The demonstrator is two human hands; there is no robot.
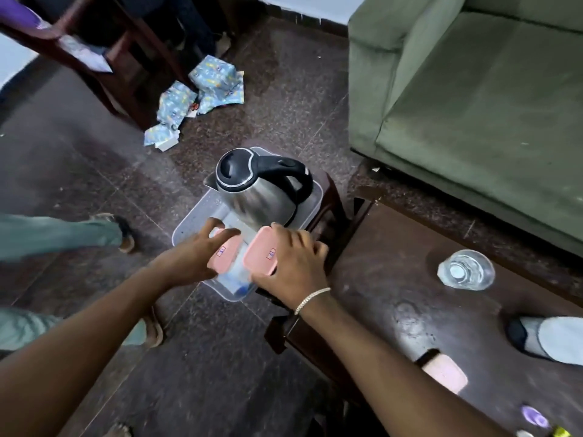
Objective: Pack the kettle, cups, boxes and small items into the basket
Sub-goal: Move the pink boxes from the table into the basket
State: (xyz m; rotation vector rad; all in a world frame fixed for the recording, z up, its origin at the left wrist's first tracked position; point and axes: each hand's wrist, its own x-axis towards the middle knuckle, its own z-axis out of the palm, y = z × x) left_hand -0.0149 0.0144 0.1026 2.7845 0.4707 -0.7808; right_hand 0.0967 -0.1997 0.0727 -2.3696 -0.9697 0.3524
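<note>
— While both pink-lidded boxes were being set down, how did the lot stand?

— Item one: clear plastic rectangular basket [186,228], perched on a small dark wooden stool [331,200] beside the dark wooden tabletop [394,279], its near corner overhanging the floor. Item two: stainless steel electric kettle with black lid and handle [255,190], already inside, at the far end. Items three and four: two small clear boxes with pink lids, left box [225,253] under the left hand [192,257], right box [262,255] under the right hand [293,263]. Each hand was grasping its box from above, fingers spread over the lid, at the basket's near end.

— Risks noted?

— Chiefly tipping, I judged. Weight pressed onto the overhanging near end could have levered the basket off the stool, kettle and all. Second: the boxes sat just beside the kettle's belly; a nudge could have rocked it. Whether the boxes had reached the bottom could not be told.

— Outstanding stock?

— One clear drinking glass [466,270], one further pink-lidded box [444,373] and small purple and yellow oddments [533,416] remained on the tabletop. Space looked tight; stacking carelessly might have toppled something.
</note>
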